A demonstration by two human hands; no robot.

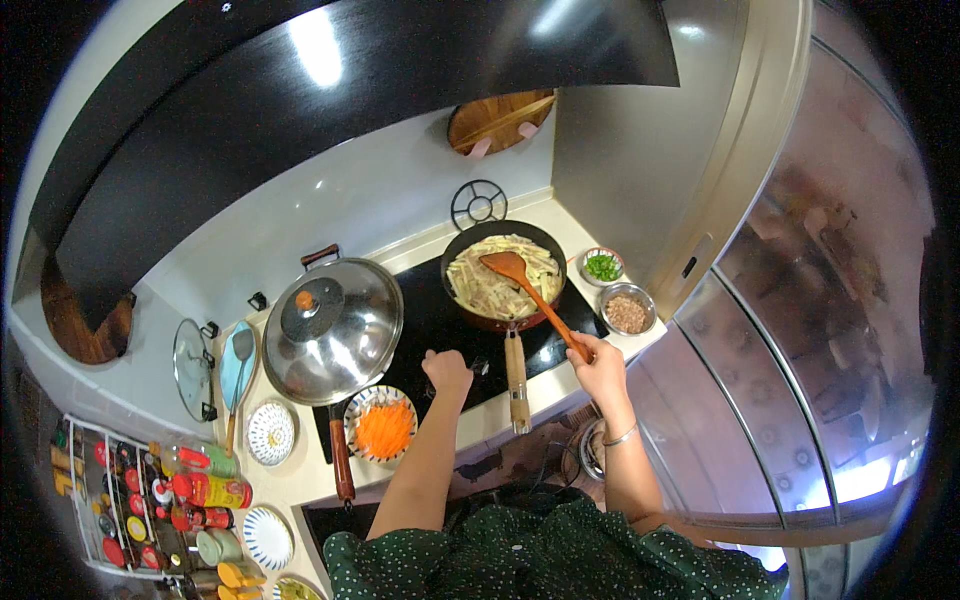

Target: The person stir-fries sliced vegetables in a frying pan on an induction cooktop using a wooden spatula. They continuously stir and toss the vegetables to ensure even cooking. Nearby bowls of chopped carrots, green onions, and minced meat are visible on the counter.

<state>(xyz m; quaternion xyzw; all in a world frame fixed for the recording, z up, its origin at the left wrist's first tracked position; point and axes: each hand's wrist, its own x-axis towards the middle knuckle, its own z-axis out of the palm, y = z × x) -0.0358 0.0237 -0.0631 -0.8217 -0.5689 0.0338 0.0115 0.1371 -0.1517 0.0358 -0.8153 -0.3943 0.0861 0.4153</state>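
My right hand (600,369) grips the handle of a wooden spatula (551,311). The spatula's blade rests on pale, sliced food (487,289) inside a dark frying pan (561,262). The pan stands on a black glass cooktop (420,300), its light wooden handle (517,375) pointing towards me. Over the cooktop's front part is my left hand (448,373), fingers curled in and no object visible in it. To its left, a patterned bowl (352,446) holds shredded orange vegetable (385,430), next to a wok with a domed steel lid (337,337).
Right of the pan stand a small bowl of chopped greens (602,265) and a metal bowl of minced food (628,313). A rack of condiment bottles (127,495) is at left, near patterned plates (268,538). The dark range hood (375,82) hangs overhead. A glass lid (193,367) leans on the wall.
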